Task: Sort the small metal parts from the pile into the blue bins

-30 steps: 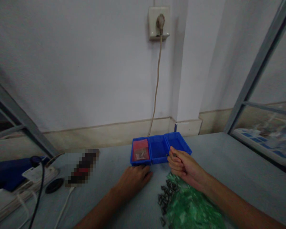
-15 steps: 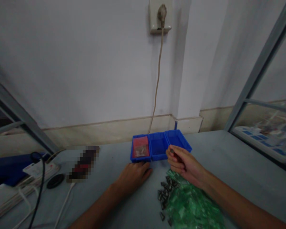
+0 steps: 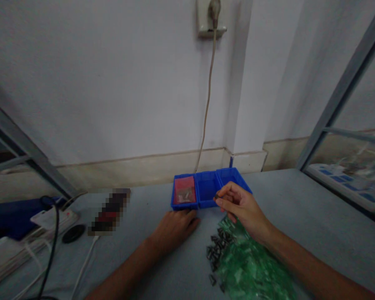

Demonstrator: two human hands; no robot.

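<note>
My right hand (image 3: 242, 212) is raised over the front of the blue bins, pinching a small dark metal part (image 3: 217, 196) between thumb and fingertips. My left hand (image 3: 176, 227) lies palm down on the table, fingers partly hidden against the front edge of the left blue bin (image 3: 184, 206). In that bin are a red sheet (image 3: 184, 183) and a clear bag of small pieces (image 3: 186, 195). Below my right hand, a green plastic bag (image 3: 256, 271) sits beside a loose pile of small dark metal parts (image 3: 217, 250).
The middle bin (image 3: 207, 187) and right bin (image 3: 233, 175) adjoin the left one. To the left lie a pixelated object (image 3: 111, 212) with a white cable, a black disc (image 3: 74, 233) and a power strip (image 3: 54, 221). A wall socket (image 3: 211, 18) has a hanging cord.
My right hand has turned, bringing its thumb into view, and the pinched part now points left towards the middle bin. The left hand stays at the bin's edge. The view has tilted slightly.
</note>
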